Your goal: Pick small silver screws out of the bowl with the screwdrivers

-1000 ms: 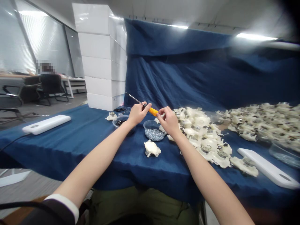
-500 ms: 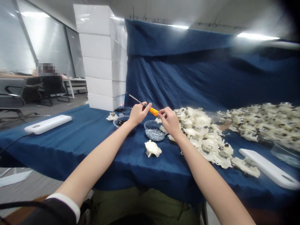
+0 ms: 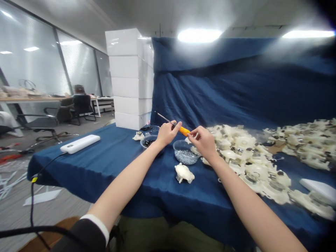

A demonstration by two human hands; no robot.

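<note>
The left hand [image 3: 166, 134] holds a screwdriver [image 3: 183, 131] up above the desk [image 3: 78, 171], its grip pressed together around the place where the thin steel shaft meets the orange handle. The shaft points up and away to the left, its tip touching nothing, with the blue backdrop [image 3: 210, 87] behind it. The right hand [image 3: 203, 141] is level with the handle's far end, its fingertips [image 3: 191, 135] at or just beside it. Its fingers are curled inward, but the view does not settle whether that grip is pinching the handle.

Below the left hand sits a clear bowl [image 3: 149, 142] of dark screws. Below the right hand, a second clear bowl [image 3: 186, 153] holds silvery screws. The two bowls stand close together on the desk's blue cloth. A single cream plastic part [image 3: 184, 173] lies in front of the second bowl, and another small part [image 3: 138, 135] sits near the far edge, beyond the first bowl.

A large heap of similar parts [image 3: 244, 157] spreads to the right of the right hand, with a further heap [image 3: 307, 143] beyond it. A white slab [image 3: 80, 144] lies at the desk's left. A stack of white boxes [image 3: 130, 78] stands at the far end, and a seated co-worker [image 3: 79, 89] is small and blurred in the distance.
</note>
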